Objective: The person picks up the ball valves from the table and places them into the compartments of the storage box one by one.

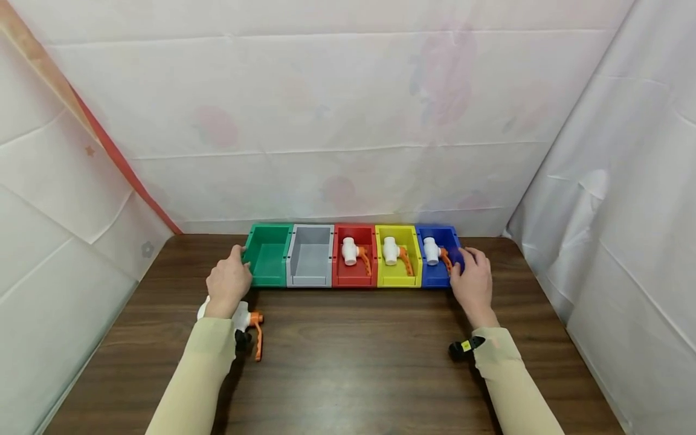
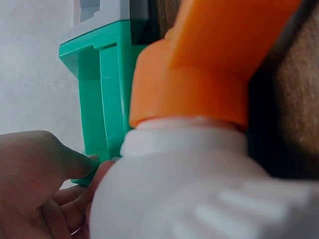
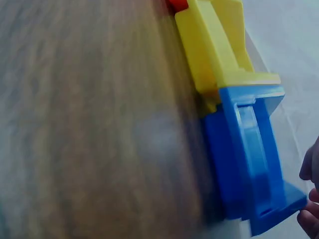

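Note:
My left hand (image 1: 229, 281) pinches the left side wall of the green bin (image 1: 267, 281) between thumb and fingers. At the other end of the row, my right hand (image 1: 473, 281) grips the right side wall of the blue bin (image 1: 435, 280), fingertips at its corner. White ball valves with orange handles lie one each in the blue bin, the yellow bin (image 1: 399, 281) and the red bin (image 1: 354, 281). Nothing lies in the grey bin (image 1: 309, 281) or the green one. Another ball valve (image 1: 255, 318), partly hidden by my left wrist, fills much of the left wrist view.
The bins stand side by side along the back of the brown wooden table (image 1: 348, 362). A white patterned cloth (image 1: 337, 121) hangs behind them, with more cloth at both sides. Another white piece (image 1: 202, 308) shows left of my left wrist, mostly hidden.

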### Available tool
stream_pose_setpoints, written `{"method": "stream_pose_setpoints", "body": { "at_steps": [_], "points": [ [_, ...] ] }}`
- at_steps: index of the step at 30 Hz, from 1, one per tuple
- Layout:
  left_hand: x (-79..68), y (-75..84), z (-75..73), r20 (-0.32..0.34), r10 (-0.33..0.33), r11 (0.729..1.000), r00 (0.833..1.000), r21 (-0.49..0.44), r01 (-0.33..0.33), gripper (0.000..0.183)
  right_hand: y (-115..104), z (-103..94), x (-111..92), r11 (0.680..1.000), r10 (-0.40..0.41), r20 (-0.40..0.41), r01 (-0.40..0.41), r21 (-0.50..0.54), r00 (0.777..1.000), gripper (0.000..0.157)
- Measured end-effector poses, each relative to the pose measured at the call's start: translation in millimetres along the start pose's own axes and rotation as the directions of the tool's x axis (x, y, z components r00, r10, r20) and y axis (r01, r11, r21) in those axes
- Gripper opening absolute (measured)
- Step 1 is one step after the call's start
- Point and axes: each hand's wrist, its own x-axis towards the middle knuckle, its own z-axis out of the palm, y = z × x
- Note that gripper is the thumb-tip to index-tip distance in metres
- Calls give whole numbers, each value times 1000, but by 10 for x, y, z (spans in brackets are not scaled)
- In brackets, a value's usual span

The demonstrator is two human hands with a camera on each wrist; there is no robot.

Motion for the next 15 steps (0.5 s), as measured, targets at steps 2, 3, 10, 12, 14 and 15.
{"method": "stream_pose_setpoints", "body": {
  "at_steps": [2, 3, 10, 12, 14, 15],
  "points": [
    [3, 5, 6, -1, 1, 1000, 1000, 1, -1, 41, 44, 3, -30, 999, 51, 10, -51, 0, 999, 32],
    [6, 5, 8, 0, 3, 1000, 1000, 1, -3, 41, 62, 8, -43, 998, 70, 9, -70, 2, 998, 31],
    [23, 4, -1, -7, -5, 1000, 1000, -8, 5, 42, 98, 58, -87, 990, 131, -32, -129, 61, 991, 33],
    [23, -4, -1, -4, -9, 1000, 1000, -10, 9, 42, 83, 54, -91, 987, 151, -30, -148, 69, 988, 33],
    [18, -10, 1, 1, -13, 1000, 1000, -14, 13, 42, 65, 38, -93, 984, 170, -18, -168, 66, 985, 33],
    [14, -13, 1, 4, -14, 1000, 1000, -16, 14, 42, 60, 30, -92, 982, 178, -8, -177, 61, 984, 33]
  ]
}}
